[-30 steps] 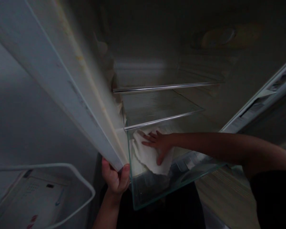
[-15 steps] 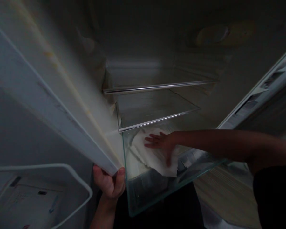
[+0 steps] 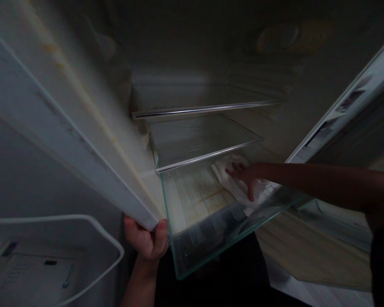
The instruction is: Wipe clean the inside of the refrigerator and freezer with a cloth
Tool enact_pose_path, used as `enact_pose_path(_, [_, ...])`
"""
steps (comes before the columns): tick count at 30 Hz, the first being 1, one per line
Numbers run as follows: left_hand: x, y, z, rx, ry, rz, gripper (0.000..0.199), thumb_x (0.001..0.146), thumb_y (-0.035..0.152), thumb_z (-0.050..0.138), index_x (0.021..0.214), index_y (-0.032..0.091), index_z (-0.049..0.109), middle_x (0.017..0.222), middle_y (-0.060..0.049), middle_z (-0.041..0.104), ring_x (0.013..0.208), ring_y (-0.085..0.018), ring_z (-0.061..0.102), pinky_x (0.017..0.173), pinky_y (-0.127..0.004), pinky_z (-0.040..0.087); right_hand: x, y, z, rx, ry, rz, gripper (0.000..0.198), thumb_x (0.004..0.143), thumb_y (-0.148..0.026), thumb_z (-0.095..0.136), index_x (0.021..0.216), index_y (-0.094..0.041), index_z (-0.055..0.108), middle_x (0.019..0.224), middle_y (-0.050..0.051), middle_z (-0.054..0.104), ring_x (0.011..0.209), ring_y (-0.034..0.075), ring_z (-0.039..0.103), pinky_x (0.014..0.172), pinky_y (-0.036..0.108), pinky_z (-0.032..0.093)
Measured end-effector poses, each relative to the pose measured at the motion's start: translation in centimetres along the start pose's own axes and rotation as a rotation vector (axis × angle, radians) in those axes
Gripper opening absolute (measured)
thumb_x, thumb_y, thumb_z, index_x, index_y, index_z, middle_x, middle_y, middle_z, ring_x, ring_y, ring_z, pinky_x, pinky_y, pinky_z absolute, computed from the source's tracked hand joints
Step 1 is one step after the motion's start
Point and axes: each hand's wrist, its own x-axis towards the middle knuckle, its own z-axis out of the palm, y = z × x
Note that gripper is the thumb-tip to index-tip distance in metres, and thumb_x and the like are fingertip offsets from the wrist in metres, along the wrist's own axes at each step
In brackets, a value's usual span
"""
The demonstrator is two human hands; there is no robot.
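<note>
My right hand (image 3: 243, 174) presses on a crumpled white cloth (image 3: 225, 172), its fingers spread and its thumb apart. The cloth lies on a glass shelf (image 3: 192, 196) with a greenish edge, towards the shelf's right side. The shelf sticks out at the front of a refrigerator interior, and brownish streaks show on or through it. My left hand (image 3: 147, 241) is closed round the lower front edge of the refrigerator's left side wall (image 3: 128, 200), next to the shelf's left edge.
Two more glass shelves with shiny front strips, an upper one (image 3: 208, 110) and a middle one (image 3: 205, 160), sit deeper inside. A dark tray (image 3: 208, 226) shows through the front glass. At lower left is a white curved rail (image 3: 92, 219). A striped board (image 3: 313, 249) lies at lower right.
My right hand has slid the cloth to the right across the glass shelf, uncovering the shelf's left and middle. My left hand keeps its grip. The view has shifted slightly.
</note>
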Motion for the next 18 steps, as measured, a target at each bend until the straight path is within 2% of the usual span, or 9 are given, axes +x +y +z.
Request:
enact_pose_path(2, [-0.1, -0.3, 0.0, -0.014, 0.010, 0.003, 0.090, 0.087, 0.013, 0.065, 0.160, 0.041, 0.020, 0.169, 0.001, 0.025, 0.150, -0.018, 0.036, 0.122, -0.033, 0.033, 0.1, -2.5, -0.5, -0.007, 0.008, -0.138, 0.174, 0.034, -0.037, 0.102, 0.163, -0.022, -0.014, 0.161, 0.024, -0.028, 0.151, 0.049, -0.017, 0.122, 0.066, 0.010])
enact_pose_path(4, [-0.4, -0.6, 0.1, -0.025, 0.017, -0.004, 0.091, 0.085, 0.012, 0.066, 0.159, 0.041, 0.022, 0.168, 0.002, 0.025, 0.150, -0.016, 0.035, 0.122, -0.031, 0.032, 0.4, -5.0, -0.8, -0.052, 0.017, -0.254, 0.176, 0.031, -0.046, 0.101, 0.163, -0.026, -0.015, 0.161, 0.022, -0.030, 0.149, 0.050, -0.022, 0.120, 0.070, 0.008])
enact_pose_path(8, [-1.0, -1.3, 0.0, 0.003, 0.053, -0.036, 0.094, 0.080, 0.018, 0.072, 0.159, 0.035, 0.025, 0.163, -0.005, 0.034, 0.147, -0.023, 0.039, 0.121, -0.039, 0.034, 1.8, -9.4, -1.1, -0.137, 0.045, -0.385, 0.181, 0.023, -0.061, 0.098, 0.162, -0.034, -0.015, 0.161, 0.017, -0.034, 0.146, 0.053, -0.028, 0.115, 0.077, 0.004])
enact_pose_path(13, [-1.3, -1.5, -0.1, 0.011, 0.079, -0.097, 0.091, 0.078, 0.027, 0.075, 0.157, 0.030, 0.028, 0.158, -0.009, 0.040, 0.145, -0.029, 0.041, 0.119, -0.044, 0.036, 3.4, -15.0, -1.6, -0.226, 0.063, -0.547, 0.177, 0.027, -0.071, 0.092, 0.162, -0.034, -0.016, 0.160, 0.015, -0.037, 0.146, 0.049, -0.031, 0.115, 0.077, 0.001])
enact_pose_path(15, [-1.0, -1.2, -0.1, 0.006, 0.055, -0.099, 0.090, 0.081, 0.026, 0.073, 0.158, 0.032, 0.026, 0.159, -0.009, 0.039, 0.145, -0.029, 0.042, 0.119, -0.043, 0.037, 3.8, -17.2, -1.7, -0.279, 0.087, -0.568, 0.174, 0.030, -0.075, 0.089, 0.164, -0.027, -0.010, 0.161, 0.016, -0.033, 0.148, 0.047, -0.029, 0.116, 0.076, 0.003])
enact_pose_path(18, [-0.5, -0.8, 0.0, 0.000, 0.023, -0.044, 0.087, 0.086, 0.022, 0.070, 0.158, 0.036, 0.024, 0.161, -0.007, 0.036, 0.144, -0.026, 0.044, 0.120, -0.039, 0.036, 3.9, -19.8, -1.7, -0.291, 0.146, -0.505, 0.169, 0.033, -0.080, 0.085, 0.166, -0.017, 0.002, 0.165, 0.019, -0.022, 0.151, 0.046, -0.024, 0.116, 0.076, 0.009])
